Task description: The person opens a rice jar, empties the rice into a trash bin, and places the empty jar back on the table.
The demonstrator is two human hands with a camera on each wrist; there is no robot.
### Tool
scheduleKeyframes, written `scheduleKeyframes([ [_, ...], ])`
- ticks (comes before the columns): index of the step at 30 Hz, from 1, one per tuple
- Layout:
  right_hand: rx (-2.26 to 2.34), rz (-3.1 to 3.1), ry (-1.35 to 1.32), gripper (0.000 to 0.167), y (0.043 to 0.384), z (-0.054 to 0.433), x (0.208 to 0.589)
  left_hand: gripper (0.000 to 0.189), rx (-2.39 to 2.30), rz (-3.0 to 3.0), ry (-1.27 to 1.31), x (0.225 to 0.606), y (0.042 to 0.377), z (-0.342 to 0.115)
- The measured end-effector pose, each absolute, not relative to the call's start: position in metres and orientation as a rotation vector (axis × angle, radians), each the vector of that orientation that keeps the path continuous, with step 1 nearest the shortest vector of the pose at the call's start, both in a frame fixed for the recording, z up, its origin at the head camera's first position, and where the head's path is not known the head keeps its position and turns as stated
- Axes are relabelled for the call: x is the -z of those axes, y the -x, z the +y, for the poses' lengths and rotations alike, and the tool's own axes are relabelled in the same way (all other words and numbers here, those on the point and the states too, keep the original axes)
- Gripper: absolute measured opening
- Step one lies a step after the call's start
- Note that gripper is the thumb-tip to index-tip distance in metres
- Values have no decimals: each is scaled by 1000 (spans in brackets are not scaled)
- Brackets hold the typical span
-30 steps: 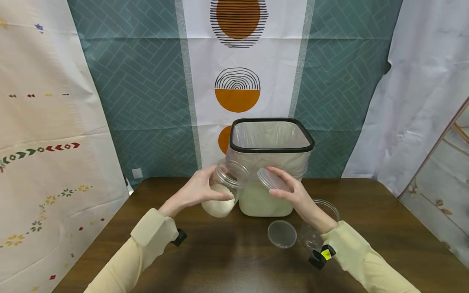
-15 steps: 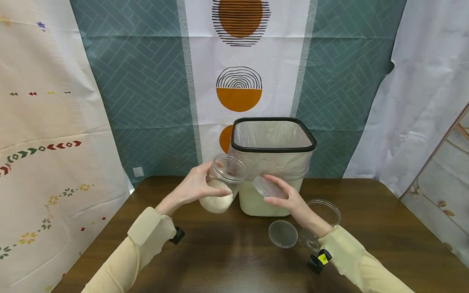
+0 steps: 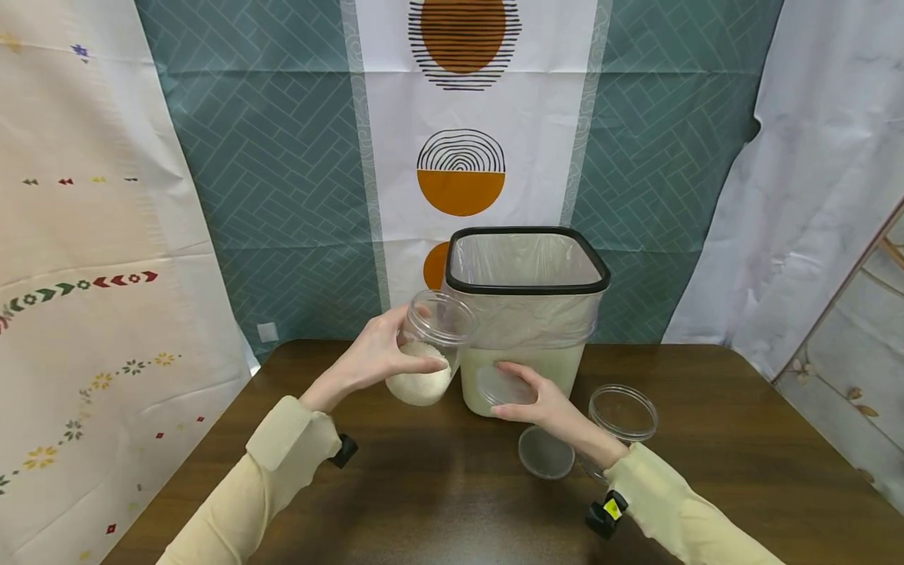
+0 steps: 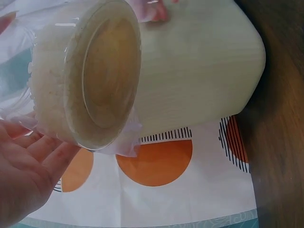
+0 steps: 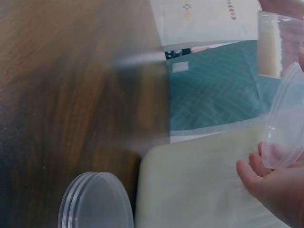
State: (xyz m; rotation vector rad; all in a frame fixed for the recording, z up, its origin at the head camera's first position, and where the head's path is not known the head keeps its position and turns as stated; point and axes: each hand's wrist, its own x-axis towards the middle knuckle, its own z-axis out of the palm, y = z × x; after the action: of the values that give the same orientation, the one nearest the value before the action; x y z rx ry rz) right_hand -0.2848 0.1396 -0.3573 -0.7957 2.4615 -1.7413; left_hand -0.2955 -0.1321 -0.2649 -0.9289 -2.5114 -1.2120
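My left hand [image 3: 381, 351] grips a clear plastic jar [image 3: 443, 320] from its left side, above the table. The jar has no lid on and leans with its mouth up and to the right. A pale, grainy filling [image 3: 418, 386] lies in its lower part; the left wrist view shows the jar's round base [image 4: 111, 71]. To the right and a little lower, my right hand [image 3: 540, 402] holds a round clear lid [image 3: 501, 388] between thumb and fingers, tilted and apart from the jar. That lid [image 5: 285, 118] also shows in the right wrist view.
A pale bin [image 3: 526, 289] with a black rim and plastic liner stands behind both hands. Another clear lid [image 3: 546, 455] lies on the dark wooden table [image 3: 424, 502]. A second clear jar [image 3: 623, 412] stands right of it, partly hidden by my right forearm.
My right hand has moved down and to the left with the lid, away from the jar's mouth. My left hand has raised the jar slightly and keeps its grip.
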Motion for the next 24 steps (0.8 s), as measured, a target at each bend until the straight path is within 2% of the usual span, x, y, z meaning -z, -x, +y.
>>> scheduleKeyframes([
  [24, 1422, 2526, 904, 83, 293, 122, 401, 64, 1203, -2476, 841, 264, 301, -133],
])
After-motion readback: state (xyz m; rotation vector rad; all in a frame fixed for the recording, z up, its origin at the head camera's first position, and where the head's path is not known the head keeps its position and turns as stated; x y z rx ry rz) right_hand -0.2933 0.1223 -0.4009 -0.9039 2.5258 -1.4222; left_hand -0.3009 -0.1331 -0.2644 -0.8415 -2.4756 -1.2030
